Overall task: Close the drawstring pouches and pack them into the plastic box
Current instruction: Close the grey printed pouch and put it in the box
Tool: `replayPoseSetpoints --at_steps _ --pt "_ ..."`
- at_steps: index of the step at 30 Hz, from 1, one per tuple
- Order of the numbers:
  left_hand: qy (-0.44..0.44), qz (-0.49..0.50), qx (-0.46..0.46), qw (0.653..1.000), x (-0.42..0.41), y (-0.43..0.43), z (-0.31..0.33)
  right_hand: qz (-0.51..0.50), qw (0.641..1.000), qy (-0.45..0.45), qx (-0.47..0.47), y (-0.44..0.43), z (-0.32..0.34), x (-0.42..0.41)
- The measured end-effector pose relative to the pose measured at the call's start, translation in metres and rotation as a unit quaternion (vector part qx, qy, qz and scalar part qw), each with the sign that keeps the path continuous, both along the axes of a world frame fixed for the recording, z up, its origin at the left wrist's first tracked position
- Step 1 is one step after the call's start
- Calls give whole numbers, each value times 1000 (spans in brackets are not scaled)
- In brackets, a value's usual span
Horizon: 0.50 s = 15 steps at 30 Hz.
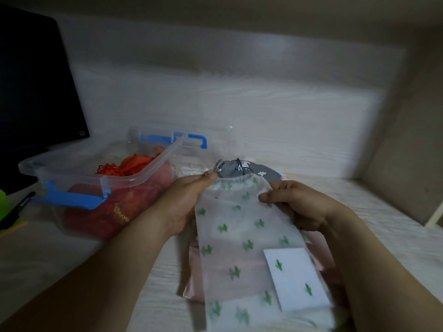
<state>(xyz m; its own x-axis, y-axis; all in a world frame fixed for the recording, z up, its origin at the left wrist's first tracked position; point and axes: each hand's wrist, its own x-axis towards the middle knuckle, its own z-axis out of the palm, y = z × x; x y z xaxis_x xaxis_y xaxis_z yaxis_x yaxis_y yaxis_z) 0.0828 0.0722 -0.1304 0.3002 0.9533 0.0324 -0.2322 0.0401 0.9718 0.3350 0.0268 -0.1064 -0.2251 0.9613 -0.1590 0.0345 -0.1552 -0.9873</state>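
Note:
A translucent white pouch with green cactus prints [249,238] hangs between my hands above the white surface. My left hand [187,202] pinches its top left corner at the gathered mouth. My right hand [294,204] grips the top right edge. A white card [294,279] shows inside the pouch. Behind it lies a grey patterned pouch [242,168], and a pink pouch [194,274] lies underneath. The clear plastic box [72,164] with blue latches stands to the left and holds red and orange pouches [134,164].
A dark monitor [36,87] stands at the back left. A green object [4,200] and a black pen [19,207] lie at the left edge. The box's clear lid with a blue handle [199,140] leans behind the box. A wall rises on the right.

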Motion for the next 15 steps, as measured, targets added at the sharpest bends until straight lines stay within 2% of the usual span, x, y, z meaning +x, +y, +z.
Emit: replayPoseSetpoints --at_steps 2,5,9,11,15 --pt "33 9 28 999 1 -2 -2 5 1000 -16 13 0 -2 -3" --pt "74 -2 54 996 3 -1 -6 -53 996 27 64 3 -4 -15" --pt "81 6 55 995 3 -1 -3 -114 988 37 101 5 -9 -26" --pt "71 23 42 996 2 0 -3 -129 986 60 88 3 -7 -32" --pt "34 39 10 999 3 4 -4 -88 978 188 -1 2 -3 -39"
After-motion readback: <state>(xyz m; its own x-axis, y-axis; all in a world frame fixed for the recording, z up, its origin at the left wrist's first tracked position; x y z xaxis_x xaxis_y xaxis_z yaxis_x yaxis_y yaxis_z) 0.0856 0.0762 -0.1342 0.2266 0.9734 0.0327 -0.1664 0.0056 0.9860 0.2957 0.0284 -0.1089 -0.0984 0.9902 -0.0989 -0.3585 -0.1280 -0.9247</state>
